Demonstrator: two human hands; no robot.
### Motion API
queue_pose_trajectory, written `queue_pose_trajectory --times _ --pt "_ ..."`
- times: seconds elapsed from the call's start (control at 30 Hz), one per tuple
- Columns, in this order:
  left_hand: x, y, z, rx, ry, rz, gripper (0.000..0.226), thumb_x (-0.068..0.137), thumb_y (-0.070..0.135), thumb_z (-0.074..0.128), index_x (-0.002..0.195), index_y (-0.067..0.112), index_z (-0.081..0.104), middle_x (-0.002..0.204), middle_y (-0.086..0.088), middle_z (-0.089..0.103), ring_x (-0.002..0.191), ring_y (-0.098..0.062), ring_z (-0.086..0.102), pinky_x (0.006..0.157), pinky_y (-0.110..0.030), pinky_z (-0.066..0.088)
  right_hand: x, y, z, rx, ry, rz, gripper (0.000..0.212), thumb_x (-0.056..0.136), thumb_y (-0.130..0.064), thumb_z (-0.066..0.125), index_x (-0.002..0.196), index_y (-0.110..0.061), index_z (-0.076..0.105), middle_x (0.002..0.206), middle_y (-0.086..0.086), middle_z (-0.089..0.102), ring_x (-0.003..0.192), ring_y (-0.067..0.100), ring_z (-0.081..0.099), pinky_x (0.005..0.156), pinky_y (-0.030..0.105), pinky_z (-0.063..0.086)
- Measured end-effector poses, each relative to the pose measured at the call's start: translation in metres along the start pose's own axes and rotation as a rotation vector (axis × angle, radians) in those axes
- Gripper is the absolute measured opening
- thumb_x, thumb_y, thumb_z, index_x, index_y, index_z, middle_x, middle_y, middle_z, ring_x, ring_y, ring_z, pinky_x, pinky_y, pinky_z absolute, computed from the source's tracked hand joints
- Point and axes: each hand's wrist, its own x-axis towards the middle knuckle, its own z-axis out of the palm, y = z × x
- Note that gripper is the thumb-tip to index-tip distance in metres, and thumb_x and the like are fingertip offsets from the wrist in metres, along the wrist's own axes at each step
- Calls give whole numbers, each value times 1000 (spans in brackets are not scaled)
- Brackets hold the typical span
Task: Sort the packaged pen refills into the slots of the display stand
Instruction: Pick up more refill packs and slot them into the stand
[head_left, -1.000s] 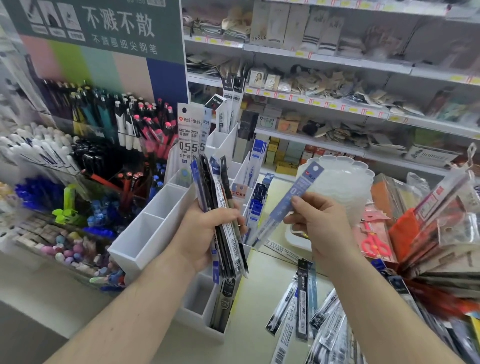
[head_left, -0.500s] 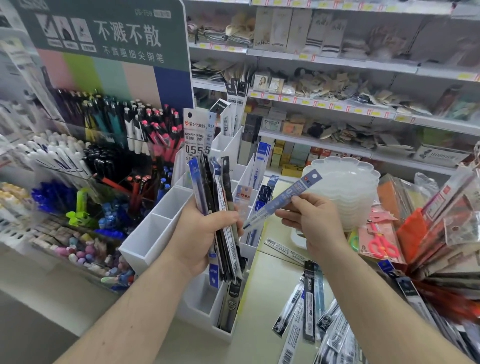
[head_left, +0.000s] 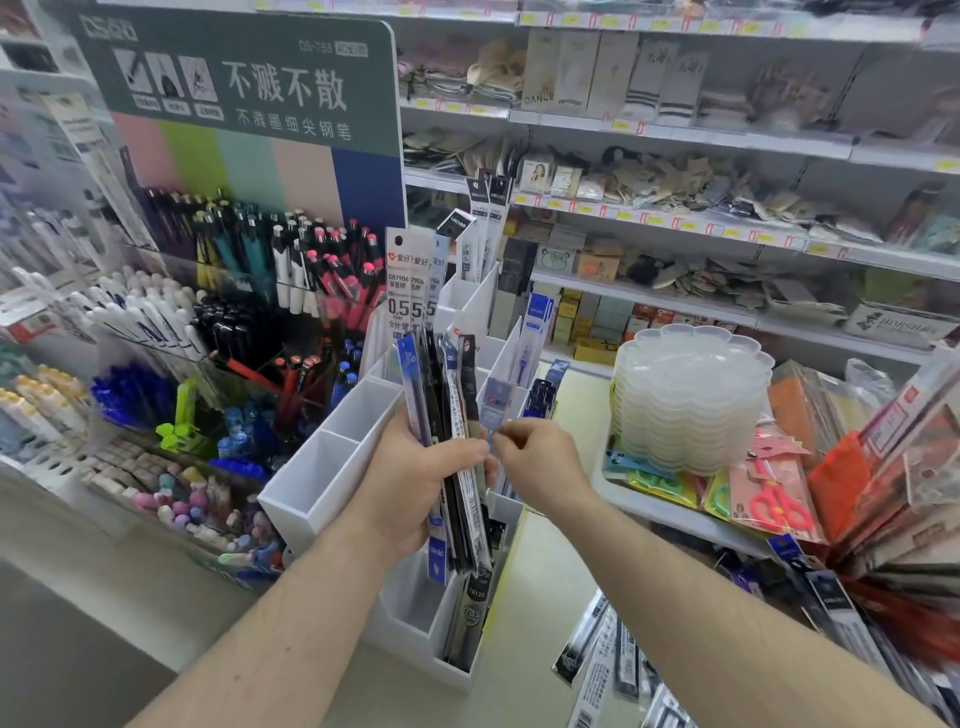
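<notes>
The white display stand (head_left: 332, 467) stands in front of me with several open slots; some hold upright refill packs (head_left: 410, 280). My left hand (head_left: 415, 488) grips a bundle of refill packs (head_left: 447, 405), blue and black, fanned upright over the stand. My right hand (head_left: 540, 462) is right beside it and pinches a single pale blue refill pack (head_left: 497, 402) by its lower part. That pack stands nearly upright against the bundle's right side, above the stand's middle slots. More loose refill packs (head_left: 613, 660) lie on the counter at the lower right.
A pen display (head_left: 260, 270) with a green sign fills the left. A stack of clear plastic trays (head_left: 685, 395) sits right of the stand, with packaged scissors (head_left: 774, 499) in front of it. Hanging packs crowd the right edge. Shelves of goods run across the back.
My right hand has moved left and down, bringing the blue pack from a slant out to the right to nearly upright against the bundle. My left hand stays put.
</notes>
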Motion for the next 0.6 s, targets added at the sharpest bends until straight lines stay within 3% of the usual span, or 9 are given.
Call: queue_pose_trajectory --times 0.13,0.23,0.3,0.4,0.5,0.6 --pt "2 0 -2 34 -4 -22 21 68 1 68 70 21 72 68 -7 65 59 -24 65 60 -38 57 -6 -9 -20 -18 81 4 14 91 -21 65 96 -19 78 88 -5 74 83 12 66 83 35 56" --pt "5 0 0 53 -35 -66 18 64 4 72 71 21 75 68 -9 68 62 -22 68 59 -32 57 -24 -31 -46 333 192 -14 10 88 -19 70 84 -26 75 76 -10 72 75 3 65 71 27 54" --pt "7 -1 4 53 -71 -114 22 58 10 78 77 21 77 72 -11 70 66 -23 70 62 -33 58 -41 -47 -56 487 113 -65 7 87 -20 72 84 -25 75 75 -6 73 64 2 63 59 18 50" --pt "12 -4 10 26 -153 -161 35 63 5 75 98 12 75 87 -23 69 79 -34 69 69 -41 59 -62 -65 -60 495 -61 -123 8 90 -15 70 89 -20 76 81 12 72 58 15 63 49 22 51" --pt "13 -5 10 -13 -209 -187 29 63 5 71 90 15 77 77 -16 71 70 -28 71 59 -35 57 -62 -62 -64 517 -44 -127 19 94 -7 64 83 -17 76 73 5 74 58 5 61 49 19 47" --pt "14 -7 6 -24 -232 -236 30 67 2 68 92 15 77 81 -15 73 71 -28 73 59 -36 58 -58 -54 -65 590 -46 -60 16 96 -8 61 92 -11 76 85 3 78 69 9 70 56 19 51"
